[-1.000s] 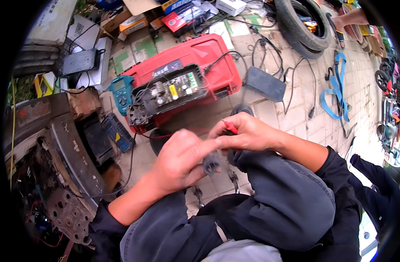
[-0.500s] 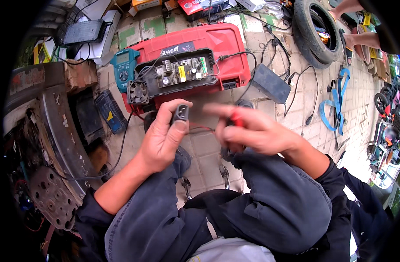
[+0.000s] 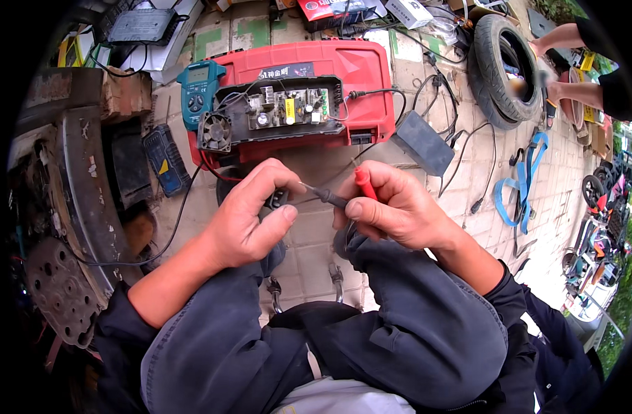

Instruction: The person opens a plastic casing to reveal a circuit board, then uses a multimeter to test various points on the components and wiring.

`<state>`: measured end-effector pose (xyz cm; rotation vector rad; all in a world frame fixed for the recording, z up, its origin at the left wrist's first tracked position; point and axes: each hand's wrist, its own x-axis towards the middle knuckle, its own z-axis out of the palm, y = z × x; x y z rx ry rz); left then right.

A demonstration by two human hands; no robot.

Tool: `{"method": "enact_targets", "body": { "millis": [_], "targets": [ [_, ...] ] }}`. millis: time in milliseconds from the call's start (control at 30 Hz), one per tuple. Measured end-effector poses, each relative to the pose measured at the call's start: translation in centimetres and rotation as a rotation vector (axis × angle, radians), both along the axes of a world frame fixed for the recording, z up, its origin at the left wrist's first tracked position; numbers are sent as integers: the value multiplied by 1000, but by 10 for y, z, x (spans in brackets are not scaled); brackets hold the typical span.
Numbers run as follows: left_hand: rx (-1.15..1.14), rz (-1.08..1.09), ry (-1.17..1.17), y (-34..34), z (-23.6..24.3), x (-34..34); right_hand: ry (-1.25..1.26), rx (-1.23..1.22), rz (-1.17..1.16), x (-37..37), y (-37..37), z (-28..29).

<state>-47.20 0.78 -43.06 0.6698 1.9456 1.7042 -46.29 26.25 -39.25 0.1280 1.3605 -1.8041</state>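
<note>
My left hand [image 3: 250, 217] pinches a small black plug [image 3: 277, 199] between thumb and fingers, with a thin wire trailing from it. My right hand [image 3: 398, 207] grips two meter probes: the black probe [image 3: 329, 198] points left with its metal tip at the plug, and the red probe [image 3: 363, 183] sticks up between the fingers. Both hands hover over my knees. Just beyond them an opened device with a bare circuit board [image 3: 281, 110] and a small fan lies on a red case [image 3: 360, 76].
A teal multimeter [image 3: 197, 86] leans at the case's left end. A black power brick [image 3: 423, 143] with cables lies to the right on the paved ground, near a tyre [image 3: 502, 65] and a blue strap [image 3: 523, 183]. Another person's arms [image 3: 571, 90] show at upper right. Rusty metal parts [image 3: 74, 207] line the left.
My hands have come together: the right hand has brought the black probe's tip to the plug held in the left. The view has tilted down, closer to the hands.
</note>
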Motion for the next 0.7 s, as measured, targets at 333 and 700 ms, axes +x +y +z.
{"method": "enact_targets", "body": {
  "millis": [333,700],
  "targets": [
    [186,281,-419,24,17,1,131,52,-67,8,-20,-27],
    [87,223,-471,16,12,5,630,507,134,2,-19,-17]
  ]
}}
